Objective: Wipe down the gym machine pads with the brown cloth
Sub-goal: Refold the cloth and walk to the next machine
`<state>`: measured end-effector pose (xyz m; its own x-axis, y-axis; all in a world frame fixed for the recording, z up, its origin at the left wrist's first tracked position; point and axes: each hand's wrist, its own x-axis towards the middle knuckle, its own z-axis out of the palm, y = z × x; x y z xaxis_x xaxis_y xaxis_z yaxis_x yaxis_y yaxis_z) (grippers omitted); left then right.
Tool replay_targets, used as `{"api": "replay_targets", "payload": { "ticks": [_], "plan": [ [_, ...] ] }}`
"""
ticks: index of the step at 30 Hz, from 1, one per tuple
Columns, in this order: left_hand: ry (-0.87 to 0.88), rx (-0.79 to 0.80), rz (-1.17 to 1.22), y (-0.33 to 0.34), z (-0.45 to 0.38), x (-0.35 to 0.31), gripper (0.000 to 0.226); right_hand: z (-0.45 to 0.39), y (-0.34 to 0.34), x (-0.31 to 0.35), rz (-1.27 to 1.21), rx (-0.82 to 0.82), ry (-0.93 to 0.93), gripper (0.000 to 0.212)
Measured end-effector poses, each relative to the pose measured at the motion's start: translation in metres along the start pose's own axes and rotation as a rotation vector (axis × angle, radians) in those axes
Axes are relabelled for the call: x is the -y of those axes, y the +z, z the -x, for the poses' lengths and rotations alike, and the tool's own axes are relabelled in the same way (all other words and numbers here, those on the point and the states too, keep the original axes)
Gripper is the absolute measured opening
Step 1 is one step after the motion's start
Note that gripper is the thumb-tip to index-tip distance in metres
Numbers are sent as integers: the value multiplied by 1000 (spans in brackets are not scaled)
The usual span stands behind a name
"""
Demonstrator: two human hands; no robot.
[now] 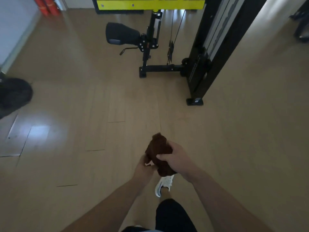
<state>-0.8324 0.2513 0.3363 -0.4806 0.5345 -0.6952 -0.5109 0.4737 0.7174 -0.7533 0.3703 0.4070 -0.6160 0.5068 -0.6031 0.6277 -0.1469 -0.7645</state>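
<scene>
Looking down from head height, both bare hands hold a brown cloth (159,152) out in front of the body, above a tan wood-plank floor (83,101). The cloth is bunched into a thick wad, dark chocolate brown with a soft, towel-like surface. Its long axis runs from near the body up and slightly left, and its rounded far end points toward the gym machine (197,64) ahead.

The right hand (177,158) grips the cloth from the right side, its fingers (163,157) curled over the top of the wad. The left hand (144,166) holds the lower left edge from beneath; its fingers are mostly hidden by the cloth, though they appear curled around it.

Well beyond the hands stands the machine's black frame with cables and a yellow crossbar (150,4). One black pad (122,34) juts out to the left of its upright post, well apart from the cloth. Below the hands, a white sneaker (164,185) and a dark trouser leg show. Red cylinders (46,5) stand in the far left corner.
</scene>
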Motion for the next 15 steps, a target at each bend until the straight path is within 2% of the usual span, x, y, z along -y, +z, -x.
{"api": "replay_targets", "payload": {
  "ticks": [2,3,5,6,9,11,13,15],
  "plan": [
    [46,-48,-15,-9,-28,-31,81,-28,-11,37,178,107,-111,29],
    [78,-48,-26,-13,-41,-48,81,-44,-16,55,247,162,-159,26],
    [108,-33,-22,-21,-65,-85,45,-77,-29,92,368,273,-237,25],
    [129,-6,-29,-27,-76,-101,38,-93,-36,113,411,327,-274,28],
    [166,10,-163,-47,-104,-148,51,-143,-59,178,435,424,-333,31],
    [101,-6,-213,-61,-119,-174,48,-176,-73,220,436,454,-322,28],
    [36,-35,-172,-75,-138,-192,42,-211,-84,260,415,480,-309,30],
    [-28,-81,-88,-94,-160,-209,46,-249,-86,296,410,470,-318,33]
  ]
}}
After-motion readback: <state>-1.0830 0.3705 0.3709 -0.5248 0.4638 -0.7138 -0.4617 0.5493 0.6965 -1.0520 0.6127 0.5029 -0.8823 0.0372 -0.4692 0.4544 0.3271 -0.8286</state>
